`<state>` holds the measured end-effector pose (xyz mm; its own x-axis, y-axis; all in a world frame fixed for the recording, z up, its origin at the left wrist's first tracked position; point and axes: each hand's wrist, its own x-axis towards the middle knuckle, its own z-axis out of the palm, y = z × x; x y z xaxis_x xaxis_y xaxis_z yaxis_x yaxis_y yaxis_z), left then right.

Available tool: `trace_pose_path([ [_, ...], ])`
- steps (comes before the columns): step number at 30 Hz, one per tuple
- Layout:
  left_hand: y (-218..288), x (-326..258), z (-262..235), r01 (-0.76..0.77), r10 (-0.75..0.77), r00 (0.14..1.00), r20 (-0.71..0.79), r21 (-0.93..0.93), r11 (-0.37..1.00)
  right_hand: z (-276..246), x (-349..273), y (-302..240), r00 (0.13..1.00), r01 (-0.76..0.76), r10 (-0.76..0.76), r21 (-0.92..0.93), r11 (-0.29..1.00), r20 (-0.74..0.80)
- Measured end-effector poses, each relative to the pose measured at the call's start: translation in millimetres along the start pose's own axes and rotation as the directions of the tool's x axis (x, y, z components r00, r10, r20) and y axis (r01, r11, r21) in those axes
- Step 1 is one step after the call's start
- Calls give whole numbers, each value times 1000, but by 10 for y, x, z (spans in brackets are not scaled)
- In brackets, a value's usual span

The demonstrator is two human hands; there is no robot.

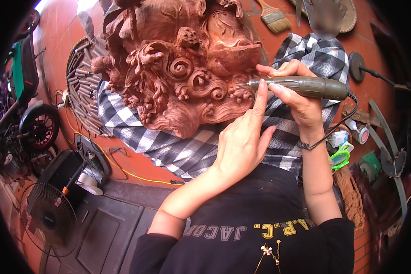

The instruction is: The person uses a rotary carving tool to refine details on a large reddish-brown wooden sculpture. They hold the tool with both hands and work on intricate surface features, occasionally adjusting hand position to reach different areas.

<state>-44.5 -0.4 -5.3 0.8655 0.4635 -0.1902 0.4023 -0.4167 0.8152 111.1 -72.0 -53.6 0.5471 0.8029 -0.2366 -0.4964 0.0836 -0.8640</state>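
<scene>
In the head view, a large reddish wood carving (178, 68) full of scrolls and curls lies on a black-and-white checked cloth (178, 146), which covers the person's lap and spreads over the orange tiled floor (137, 166); the right hand (297, 98) is closed in a pen-like grip around an olive-grey rotary carving handpiece (301, 86), fingers wrapped over its barrel; the thin bit points left and meets the carving at its right edge, beside a curl; a black cord (338, 128) runs from the rear of the handpiece down past the right wrist; the left hand (242, 141) rests palm-down with fingers pressed together, its forefinger stretched up to touch the front of the handpiece near the bit, holding nothing.

To the right, near the right forearm, lie a small white bottle with a red cap (358, 132), a small white-and-blue packet (338, 138) and a bright green plastic piece (340, 157); their labels are too small to tell; a paintbrush (274, 18) lies on the floor at the top; left of the carving a round tray of metal chisels (82, 82) sits on the floor; a yellow cable (123, 171) crosses the tiles; a black fan (48, 219) stands at lower left, near a motorbike (27, 123).
</scene>
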Motion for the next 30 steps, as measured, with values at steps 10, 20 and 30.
trace_pose_path([
  [10, 42, 12, -12, 3, -18, 992, 126, 114, 993, -48, -108, 252, 1000, -7, 17, 402, 916, -20],
  [20, 144, 41, -125, -72, 67, 994, 81, 68, 995, 115, -256, 3, 938, 310, -326, -131, 941, -119],
  [30, -38, -147, -630, -47, 115, 956, -270, 246, 968, 869, -469, -404, 700, 643, -684, -598, 479, 204],
])
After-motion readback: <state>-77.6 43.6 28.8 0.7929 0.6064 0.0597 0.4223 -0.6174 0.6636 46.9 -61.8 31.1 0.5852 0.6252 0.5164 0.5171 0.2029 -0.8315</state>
